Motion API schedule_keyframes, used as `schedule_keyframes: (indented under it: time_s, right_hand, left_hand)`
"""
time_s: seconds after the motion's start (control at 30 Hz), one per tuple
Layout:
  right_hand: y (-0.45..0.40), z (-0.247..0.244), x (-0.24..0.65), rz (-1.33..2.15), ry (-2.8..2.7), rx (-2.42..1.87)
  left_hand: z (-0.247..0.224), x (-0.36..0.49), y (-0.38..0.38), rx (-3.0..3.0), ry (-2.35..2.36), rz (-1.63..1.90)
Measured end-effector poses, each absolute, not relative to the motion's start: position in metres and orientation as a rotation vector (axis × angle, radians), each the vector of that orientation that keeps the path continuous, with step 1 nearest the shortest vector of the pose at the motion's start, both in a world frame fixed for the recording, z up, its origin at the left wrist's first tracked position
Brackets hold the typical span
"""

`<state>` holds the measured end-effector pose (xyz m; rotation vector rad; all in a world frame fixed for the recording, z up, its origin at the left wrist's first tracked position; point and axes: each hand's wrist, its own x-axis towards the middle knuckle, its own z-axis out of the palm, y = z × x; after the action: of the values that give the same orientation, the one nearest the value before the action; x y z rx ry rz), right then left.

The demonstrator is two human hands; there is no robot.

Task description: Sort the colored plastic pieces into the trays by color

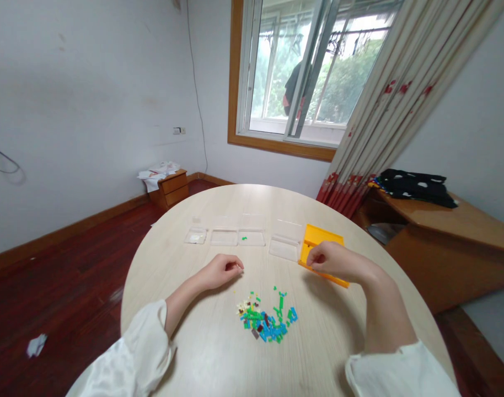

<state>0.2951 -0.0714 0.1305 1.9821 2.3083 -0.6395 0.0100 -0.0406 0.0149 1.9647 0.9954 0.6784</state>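
My left hand [224,270] rests on the table just left of the loose toy bricks [266,322], its fingers curled together at the tips. Whether a small piece sits in them is too small to tell. Above the near part of an open yellow box [314,234], my right hand [327,258] is closed in a pinch, and whatever it may hold is hidden. The small bricks, green, blue, cream and brown, lie in a loose pile. Beyond my left hand, a clear tray [258,241] has a few green pieces [244,238] inside.
More clear trays stand in a row: one at the left [195,236], one beside it [224,238] and one touching the yellow box [283,249]. They stand on a round pale table [186,347]. A wooden desk [475,226] with folded black cloth [417,186] is at right.
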Motion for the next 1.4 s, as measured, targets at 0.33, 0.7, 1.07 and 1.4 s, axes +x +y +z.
schedule_keyframes:
  time_s: [0.33, 0.7, 1.07, 1.4]
  right_hand:
    - [-0.064, 0.125, 0.35, -0.074, 2.064, 2.576]
    - [-0.066, 0.124, 0.355, -0.083, 2.049, 2.671]
    - [-0.071, 0.129, 0.338, -0.247, 2.164, 2.466]
    - [-0.077, 0.132, 0.276, -0.509, 2.228, 1.963]
  left_hand:
    - [0.017, 0.01, -0.043, 1.782, 0.976, 0.609]
    - [0.01, -0.003, -0.019, 1.852, 1.271, 1.153]
    - [0.001, -0.063, 0.027, 1.605, 1.738, 1.586]
    - [0.001, -0.071, 0.03, 1.634, 2.007, 1.446]
